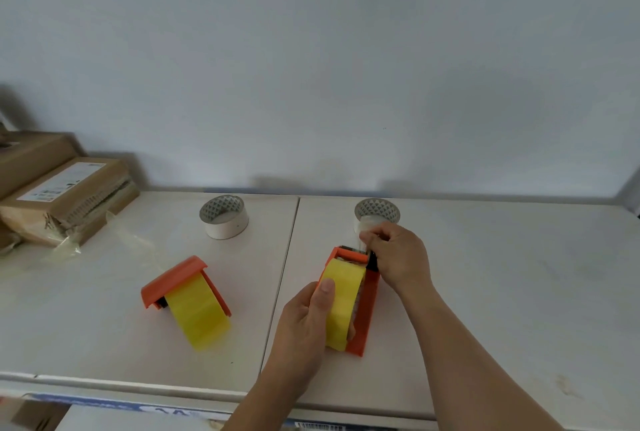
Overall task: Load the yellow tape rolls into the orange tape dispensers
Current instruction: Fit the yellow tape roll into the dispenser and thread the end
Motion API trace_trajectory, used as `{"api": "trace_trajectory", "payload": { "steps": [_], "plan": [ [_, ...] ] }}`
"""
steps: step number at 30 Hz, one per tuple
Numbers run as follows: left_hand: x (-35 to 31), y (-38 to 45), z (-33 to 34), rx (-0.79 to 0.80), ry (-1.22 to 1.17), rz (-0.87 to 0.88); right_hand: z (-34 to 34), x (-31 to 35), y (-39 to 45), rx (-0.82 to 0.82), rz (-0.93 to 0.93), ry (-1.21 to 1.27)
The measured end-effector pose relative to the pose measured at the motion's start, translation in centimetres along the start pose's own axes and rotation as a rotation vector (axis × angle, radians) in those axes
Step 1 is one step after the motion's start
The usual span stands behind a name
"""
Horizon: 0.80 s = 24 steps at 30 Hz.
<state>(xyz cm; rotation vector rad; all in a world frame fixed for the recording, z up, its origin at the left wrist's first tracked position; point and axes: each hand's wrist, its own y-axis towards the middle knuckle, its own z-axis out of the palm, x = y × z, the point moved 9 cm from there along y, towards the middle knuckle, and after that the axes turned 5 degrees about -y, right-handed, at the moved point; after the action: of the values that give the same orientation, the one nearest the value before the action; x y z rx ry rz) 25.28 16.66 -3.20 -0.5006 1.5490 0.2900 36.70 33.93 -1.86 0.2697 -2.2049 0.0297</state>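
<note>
While my left hand [308, 313] grips the yellow tape roll [343, 306] in the orange plastic dispenser [367, 313], my right hand [394, 257] pinches its clear tape end at twelve o'clock, probably to thread next.

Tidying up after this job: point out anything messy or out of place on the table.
A crumpled strip of clear tape trails loose across the table from the torn cardboard parcel at the far left. The other dispenser lies tipped on its side.
</note>
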Motion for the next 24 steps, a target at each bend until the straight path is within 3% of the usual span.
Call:
{"api": "trace_trajectory", "payload": {
  "steps": [4, 12, 16, 19, 24],
  "plan": [
    [-0.6, 0.3, 0.0, 0.106, 0.003, -0.068, 0.3, -0.4, -0.2, -0.081, 0.038, 0.104],
    [-1.4, 0.4, 0.6, 0.295, -0.129, -0.278, -0.1, -1.5, 0.5, -0.071, 0.179, 0.28],
    [-1.1, 0.1, 0.1, 0.206, -0.058, -0.29, 0.4, -1.5, 1.1, 0.026, 0.249, 0.327],
    [-1.2, 0.4, 0.4, 0.235, 0.0, -0.256, 0.7, -2.8, 1.1, 0.042, 0.339, 0.422],
    [-1.7, 0.0, 0.5, 0.303, -0.196, -0.298, 0.7, -3.5, 1.4, 0.037, 0.369, 0.445]
  ]
}}
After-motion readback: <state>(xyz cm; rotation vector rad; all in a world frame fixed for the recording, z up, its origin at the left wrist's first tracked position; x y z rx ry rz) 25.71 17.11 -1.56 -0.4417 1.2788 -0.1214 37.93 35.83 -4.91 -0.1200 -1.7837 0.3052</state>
